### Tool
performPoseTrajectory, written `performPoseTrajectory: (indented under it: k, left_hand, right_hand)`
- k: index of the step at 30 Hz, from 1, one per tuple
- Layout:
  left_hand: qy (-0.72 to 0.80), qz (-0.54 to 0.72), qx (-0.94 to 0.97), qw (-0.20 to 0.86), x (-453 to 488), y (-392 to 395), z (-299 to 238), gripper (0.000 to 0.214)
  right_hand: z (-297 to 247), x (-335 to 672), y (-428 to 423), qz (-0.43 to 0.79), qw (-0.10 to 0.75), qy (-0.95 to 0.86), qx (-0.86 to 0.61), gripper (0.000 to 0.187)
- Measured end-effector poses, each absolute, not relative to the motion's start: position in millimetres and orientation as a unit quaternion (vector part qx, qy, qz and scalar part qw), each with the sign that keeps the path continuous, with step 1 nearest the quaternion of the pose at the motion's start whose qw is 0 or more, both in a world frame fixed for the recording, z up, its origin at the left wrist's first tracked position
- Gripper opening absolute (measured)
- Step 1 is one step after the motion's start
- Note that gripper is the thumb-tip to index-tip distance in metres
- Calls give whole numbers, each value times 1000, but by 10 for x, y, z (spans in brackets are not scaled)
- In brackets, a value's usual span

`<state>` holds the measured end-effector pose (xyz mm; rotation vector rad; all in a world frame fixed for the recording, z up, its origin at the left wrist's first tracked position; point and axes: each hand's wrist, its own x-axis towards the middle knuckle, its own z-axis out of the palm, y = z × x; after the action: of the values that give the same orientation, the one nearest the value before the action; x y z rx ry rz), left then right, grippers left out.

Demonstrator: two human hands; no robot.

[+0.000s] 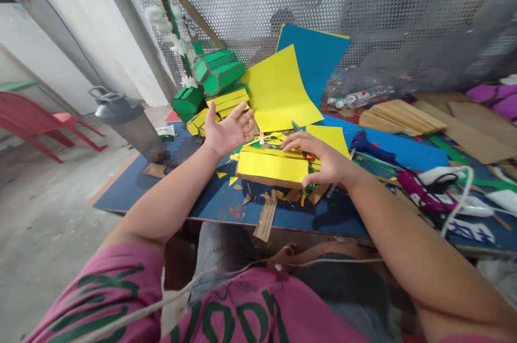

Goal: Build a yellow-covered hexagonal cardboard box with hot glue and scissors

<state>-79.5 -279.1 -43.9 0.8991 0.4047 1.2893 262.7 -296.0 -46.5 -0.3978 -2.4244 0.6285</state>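
My left hand is open, palm turned up and fingers spread, with nothing in it. It hovers left of a yellow-faced cardboard box. Around the box's right end curls my right hand, thumb at the front edge and fingers over the top. Scissors with a red-orange handle show partly beneath that hand. Behind lie yellow paper strips and a large yellow sheet. Several yellow-covered cardboard pieces sit behind my left hand, beside green-covered ones.
A grey shaker bottle stands at the table's left. To the right are a blue glue gun, a purple hot-air tool with cables, and brown cardboard. A blue sheet leans against the perforated metal screen. Scraps litter the front.
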Motion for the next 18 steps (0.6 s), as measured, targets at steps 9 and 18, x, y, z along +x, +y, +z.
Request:
performPoseTrajectory:
  k: [9, 18]
  left_hand:
    - [413, 510, 491, 573, -650, -2513, -795, 40]
    - [456, 396, 604, 521, -594, -2654, -715, 43]
  right_hand:
    - [-545, 2625, -2904, 231, 288, -876, -311, 55]
    - [-610, 2663, -2882, 272, 195, -883, -330, 70]
